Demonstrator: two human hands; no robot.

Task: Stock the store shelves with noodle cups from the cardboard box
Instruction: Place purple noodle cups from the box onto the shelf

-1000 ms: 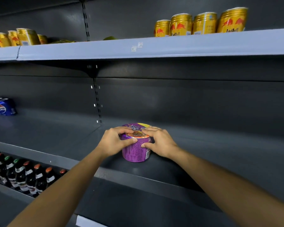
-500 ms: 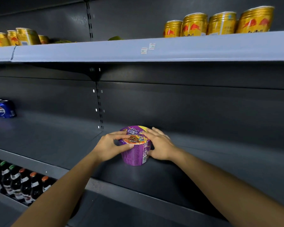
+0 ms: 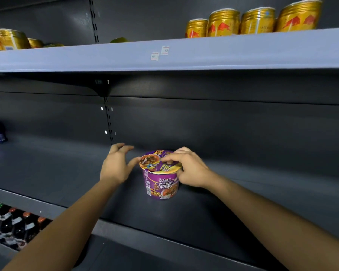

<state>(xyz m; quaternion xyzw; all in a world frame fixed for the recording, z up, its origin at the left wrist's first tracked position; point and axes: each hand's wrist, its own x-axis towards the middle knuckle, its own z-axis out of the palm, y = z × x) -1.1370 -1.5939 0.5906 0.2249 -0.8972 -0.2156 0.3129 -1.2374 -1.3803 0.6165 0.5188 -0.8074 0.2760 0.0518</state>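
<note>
Shelf [image 3: 252, 196] bears noodle cup [image 3: 160, 183]; right hand [image 3: 191, 170] grips it.

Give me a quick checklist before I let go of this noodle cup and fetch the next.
1. The noodle cup stands upright on the middle shelf: ok.
2. Its label faces the aisle: ok.
3. The left hand is open, beside the cup: ok.
4. The right hand is off the cup: not ok, its grip is on the lid rim.
5. Bare shelf beside the cup for more: ok.
6. The cardboard box is within reach: cannot tell, out of view.
</note>
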